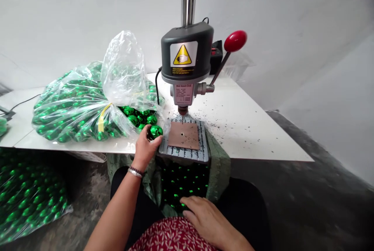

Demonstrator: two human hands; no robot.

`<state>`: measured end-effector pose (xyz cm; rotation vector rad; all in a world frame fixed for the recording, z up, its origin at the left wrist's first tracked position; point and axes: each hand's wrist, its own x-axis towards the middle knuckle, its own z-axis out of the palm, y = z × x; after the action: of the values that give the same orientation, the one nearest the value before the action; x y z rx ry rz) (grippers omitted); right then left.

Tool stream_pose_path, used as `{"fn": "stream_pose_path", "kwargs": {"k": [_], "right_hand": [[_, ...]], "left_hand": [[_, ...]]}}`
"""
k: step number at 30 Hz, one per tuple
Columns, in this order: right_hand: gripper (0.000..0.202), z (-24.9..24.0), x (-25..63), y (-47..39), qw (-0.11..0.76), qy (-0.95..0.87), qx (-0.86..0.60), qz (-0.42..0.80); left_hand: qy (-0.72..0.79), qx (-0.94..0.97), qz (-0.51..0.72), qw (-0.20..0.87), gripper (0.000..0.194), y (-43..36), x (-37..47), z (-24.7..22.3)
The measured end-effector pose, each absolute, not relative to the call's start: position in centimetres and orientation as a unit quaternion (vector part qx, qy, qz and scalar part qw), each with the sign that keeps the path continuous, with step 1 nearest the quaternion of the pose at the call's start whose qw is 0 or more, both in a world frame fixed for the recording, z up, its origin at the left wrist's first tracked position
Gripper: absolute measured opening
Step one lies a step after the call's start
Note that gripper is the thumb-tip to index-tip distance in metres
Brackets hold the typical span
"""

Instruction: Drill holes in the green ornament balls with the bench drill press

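My left hand (146, 145) grips a shiny green ball (156, 131) between thumb and fingers, at the left edge of the drill press base (203, 142). A brown square board (178, 136) with a small hole lies on that base, under the drill bit (182, 119). Beside my left hand, more green balls (133, 120) show at the mouth of a clear plastic bag (122, 68). My right hand (201, 214) rests low near my lap, fingers stretched out and holding nothing, at the near edge of a green woven sack (217, 161) with green balls inside.
The bench drill (187, 54) stands on the white table (248, 126), its red-knobbed lever (235, 41) reaching up to the right. Dark shavings are scattered around the base. Another bag of green balls (26, 192) sits on the floor at lower left.
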<state>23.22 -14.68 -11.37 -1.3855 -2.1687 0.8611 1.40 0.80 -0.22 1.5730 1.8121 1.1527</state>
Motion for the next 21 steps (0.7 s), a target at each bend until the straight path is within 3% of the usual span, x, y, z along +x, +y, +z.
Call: {"fn": "stream_pose_path", "kwargs": {"k": [5,9,12,16,21], "right_hand": [[0.034,-8.9,23.0,-13.2,0.190,-0.768,-0.482,0.377],[0.039,-6.6,22.9,-12.0,0.342,-0.692,-0.509,0.380],[0.048,-5.8,22.7,-11.1,0.455,-0.660,-0.539,0.256],[0.054,-6.6,22.4,-10.4,0.485,-0.679,-0.537,0.126],[0.055,-7.1,22.4,-10.3,0.469,-0.675,-0.557,0.117]], "left_hand": [[0.537,0.530,0.501,0.423,0.055,-2.9,2.9,0.7],[0.487,0.410,0.484,0.600,0.054,-4.4,4.6,0.6],[0.453,0.358,0.437,0.690,0.046,-5.6,5.9,-0.1],[0.450,0.387,0.391,0.704,0.050,-6.8,6.7,-0.6],[0.516,0.504,0.350,0.597,0.043,-6.9,5.9,0.0]]}}
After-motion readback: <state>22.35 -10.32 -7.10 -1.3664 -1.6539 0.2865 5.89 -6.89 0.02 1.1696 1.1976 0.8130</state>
